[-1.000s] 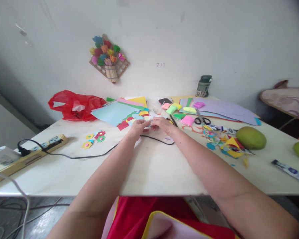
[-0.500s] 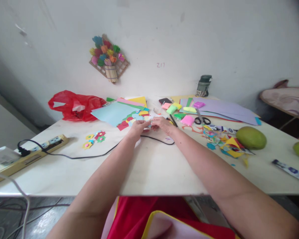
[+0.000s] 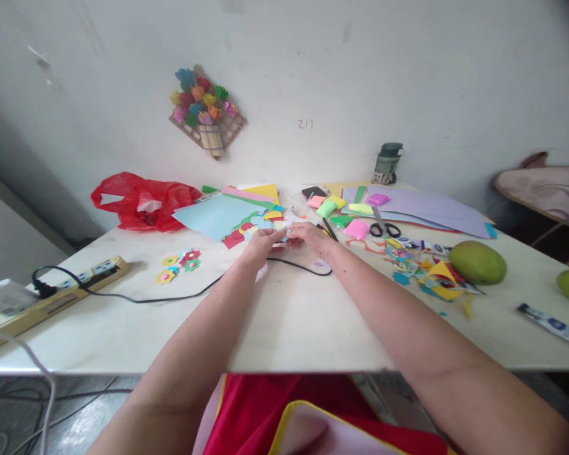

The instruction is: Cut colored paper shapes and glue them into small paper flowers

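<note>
My left hand (image 3: 264,243) and my right hand (image 3: 309,236) meet over the middle of the table, fingertips almost touching. Both are closed in a pinch around something small and pale that I cannot make out. Just beyond them lie cut paper pieces (image 3: 234,238) in red, yellow and light blue. A black cable (image 3: 296,265) runs across the table just below the hands. To the left sit several small paper flowers (image 3: 189,260) with round centres.
On the right are scissors (image 3: 384,229), packets of coloured clay (image 3: 357,229), paper scraps (image 3: 439,278), a green mango (image 3: 478,262) and a glue tube (image 3: 552,325). A power strip (image 3: 59,296) and a red plastic bag (image 3: 146,201) stand left. Coloured sheets (image 3: 422,205) lie at the back.
</note>
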Action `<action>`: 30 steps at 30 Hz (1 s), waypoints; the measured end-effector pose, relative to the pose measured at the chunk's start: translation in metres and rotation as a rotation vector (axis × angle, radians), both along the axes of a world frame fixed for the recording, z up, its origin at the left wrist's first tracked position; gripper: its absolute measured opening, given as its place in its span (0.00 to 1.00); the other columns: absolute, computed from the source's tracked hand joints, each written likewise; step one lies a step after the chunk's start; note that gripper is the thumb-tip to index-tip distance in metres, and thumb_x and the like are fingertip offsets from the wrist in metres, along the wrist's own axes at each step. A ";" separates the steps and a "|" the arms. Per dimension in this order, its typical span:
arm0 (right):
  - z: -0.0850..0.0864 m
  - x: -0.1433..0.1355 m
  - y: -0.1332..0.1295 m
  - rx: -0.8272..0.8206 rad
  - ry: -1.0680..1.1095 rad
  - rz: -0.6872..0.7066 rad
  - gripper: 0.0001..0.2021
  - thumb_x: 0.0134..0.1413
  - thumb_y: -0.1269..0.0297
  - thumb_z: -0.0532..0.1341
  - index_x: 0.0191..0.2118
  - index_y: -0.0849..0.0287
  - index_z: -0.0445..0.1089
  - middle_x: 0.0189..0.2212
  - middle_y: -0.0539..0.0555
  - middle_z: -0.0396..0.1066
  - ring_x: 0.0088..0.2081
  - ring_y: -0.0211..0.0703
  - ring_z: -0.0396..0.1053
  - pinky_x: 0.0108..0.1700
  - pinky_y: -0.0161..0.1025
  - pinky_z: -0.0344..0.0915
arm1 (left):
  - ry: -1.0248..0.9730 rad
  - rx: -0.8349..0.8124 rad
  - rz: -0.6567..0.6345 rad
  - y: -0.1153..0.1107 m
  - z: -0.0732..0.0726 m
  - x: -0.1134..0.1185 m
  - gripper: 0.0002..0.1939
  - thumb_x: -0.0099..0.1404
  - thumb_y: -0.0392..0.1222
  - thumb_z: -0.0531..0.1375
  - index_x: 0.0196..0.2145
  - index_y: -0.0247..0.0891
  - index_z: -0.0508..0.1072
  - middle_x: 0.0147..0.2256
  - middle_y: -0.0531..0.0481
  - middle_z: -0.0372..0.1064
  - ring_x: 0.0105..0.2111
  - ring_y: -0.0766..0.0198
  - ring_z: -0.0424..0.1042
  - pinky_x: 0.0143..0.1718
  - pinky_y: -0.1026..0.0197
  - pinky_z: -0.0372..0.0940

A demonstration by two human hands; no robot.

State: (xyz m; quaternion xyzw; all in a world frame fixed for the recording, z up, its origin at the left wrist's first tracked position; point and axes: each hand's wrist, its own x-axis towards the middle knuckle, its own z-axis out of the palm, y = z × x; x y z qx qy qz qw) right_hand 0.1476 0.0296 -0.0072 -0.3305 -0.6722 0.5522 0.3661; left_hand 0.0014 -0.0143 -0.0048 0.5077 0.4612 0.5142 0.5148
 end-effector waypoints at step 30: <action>0.002 -0.003 -0.003 -0.039 0.125 -0.032 0.06 0.38 0.65 0.61 0.20 0.62 0.67 0.17 0.50 0.68 0.21 0.34 0.64 0.28 0.33 0.60 | -0.157 -0.036 0.056 0.003 -0.002 -0.002 0.21 0.44 0.55 0.66 0.26 0.34 0.70 0.28 0.46 0.70 0.33 0.59 0.71 0.35 0.58 0.65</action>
